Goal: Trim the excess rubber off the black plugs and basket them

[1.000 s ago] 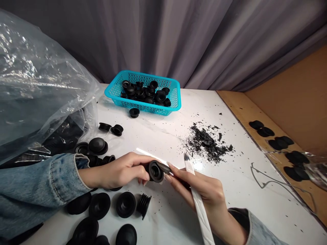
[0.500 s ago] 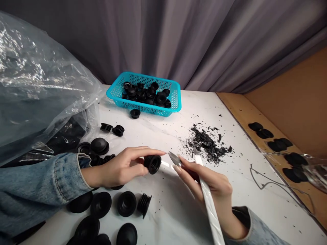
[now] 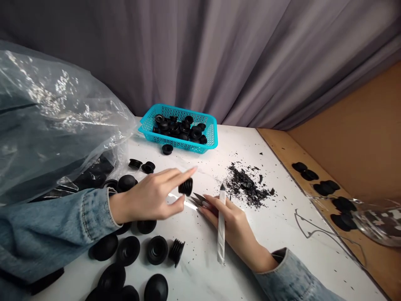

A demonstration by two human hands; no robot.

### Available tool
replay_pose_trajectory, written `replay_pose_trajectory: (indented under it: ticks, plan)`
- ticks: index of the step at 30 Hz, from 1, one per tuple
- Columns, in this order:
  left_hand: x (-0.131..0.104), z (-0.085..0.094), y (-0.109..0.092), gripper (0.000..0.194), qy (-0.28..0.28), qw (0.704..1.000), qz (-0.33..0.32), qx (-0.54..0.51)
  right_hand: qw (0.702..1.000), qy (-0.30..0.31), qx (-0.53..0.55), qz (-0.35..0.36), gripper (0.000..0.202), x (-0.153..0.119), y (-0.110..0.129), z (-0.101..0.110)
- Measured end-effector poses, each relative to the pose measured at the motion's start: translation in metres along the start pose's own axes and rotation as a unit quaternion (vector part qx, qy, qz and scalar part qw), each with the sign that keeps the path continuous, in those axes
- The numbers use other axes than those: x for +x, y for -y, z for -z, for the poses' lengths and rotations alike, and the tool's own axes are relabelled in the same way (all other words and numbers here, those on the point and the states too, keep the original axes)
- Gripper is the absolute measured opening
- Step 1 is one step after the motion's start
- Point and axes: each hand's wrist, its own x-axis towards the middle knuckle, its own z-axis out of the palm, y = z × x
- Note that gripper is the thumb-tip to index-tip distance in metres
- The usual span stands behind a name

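Observation:
My left hand (image 3: 153,194) is raised above the table, index finger stretched out and thumb below. A black ribbed rubber plug (image 3: 186,187) sits at its fingers, its ribbed side showing; the exact contact is partly hidden. In my right hand (image 3: 230,219) is a pointed metal blade (image 3: 198,199), its tip close under the plug. A white-wrapped stick (image 3: 221,234) with a dark tip also rests in this hand, across the fingers; whether it joins the blade I cannot tell. More black plugs (image 3: 157,250) lie on the table below and around my left forearm.
A blue plastic basket (image 3: 178,144) with several black plugs stands at the back. Black shavings (image 3: 249,184) are heaped right of centre. A clear plastic bag (image 3: 72,117) bulges on the left. Paired black pieces (image 3: 326,188) and a grey wire (image 3: 308,230) lie at the right.
My right hand has come left, bringing the blade tip to the plug. The plug has turned from its open end to its ribbed side and risen slightly. The camera view has shifted.

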Motion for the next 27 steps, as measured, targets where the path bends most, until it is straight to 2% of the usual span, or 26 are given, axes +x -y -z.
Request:
replay_pose_trajectory:
  ticks: [3, 5, 7, 9, 10, 12, 14, 17, 19, 21, 23, 25, 27]
  plan:
    - [0.024, 0.016, 0.014, 0.057, -0.050, 0.996, 0.031, 0.069, 1.000, 0.001, -0.009, 0.012, 0.029, -0.001, -0.002, -0.003]
    - [0.045, 0.028, 0.029, 0.051, -0.102, 0.986, 0.040, 0.125, 1.000, -0.007, -0.008, 0.021, 0.029, -0.002, -0.003, -0.004]
    - [0.066, 0.039, 0.047, 0.051, -0.133, 0.975, 0.077, 0.161, 0.999, -0.016, -0.003, 0.031, 0.029, -0.003, -0.003, -0.004]
    - [0.079, 0.046, 0.065, 0.058, -0.111, 0.974, 0.120, 0.154, 0.999, -0.025, 0.003, 0.039, 0.028, -0.004, -0.003, -0.004]
    - [0.082, 0.048, 0.073, 0.060, -0.079, 0.976, 0.140, 0.144, 0.999, -0.028, 0.006, 0.042, 0.028, -0.005, -0.003, -0.004]
    - [0.083, 0.048, 0.085, 0.053, -0.020, 0.980, 0.149, 0.131, 0.998, -0.031, 0.012, 0.048, 0.026, -0.004, -0.004, -0.004]
    - [0.077, 0.046, 0.088, 0.046, 0.002, 0.980, 0.152, 0.125, 0.998, -0.034, 0.012, 0.057, 0.023, -0.003, -0.003, -0.001]
    - [0.065, 0.046, 0.077, 0.034, -0.003, 0.984, 0.139, 0.114, 0.995, -0.010, 0.037, 0.094, 0.020, -0.001, 0.007, 0.006]
    - [0.057, 0.049, 0.062, 0.026, -0.015, 0.987, 0.122, 0.100, 0.983, 0.069, 0.092, 0.141, 0.026, -0.001, 0.019, 0.011]
    - [0.049, 0.051, 0.045, 0.041, -0.054, 0.992, 0.094, 0.068, 0.958, 0.174, 0.145, 0.179, 0.031, -0.003, 0.033, 0.014]
    - [0.040, 0.051, 0.028, 0.053, -0.076, 0.993, 0.066, 0.054, 0.942, 0.228, 0.165, 0.183, 0.026, -0.003, 0.045, 0.014]
    - [0.030, 0.050, 0.014, 0.063, -0.084, 0.993, 0.045, 0.072, 0.942, 0.228, 0.184, 0.162, 0.023, 0.000, 0.053, 0.013]
    - [0.021, 0.049, 0.004, 0.063, -0.069, 0.995, 0.001, 0.066, 0.952, 0.193, 0.201, 0.125, 0.021, 0.008, 0.055, 0.013]
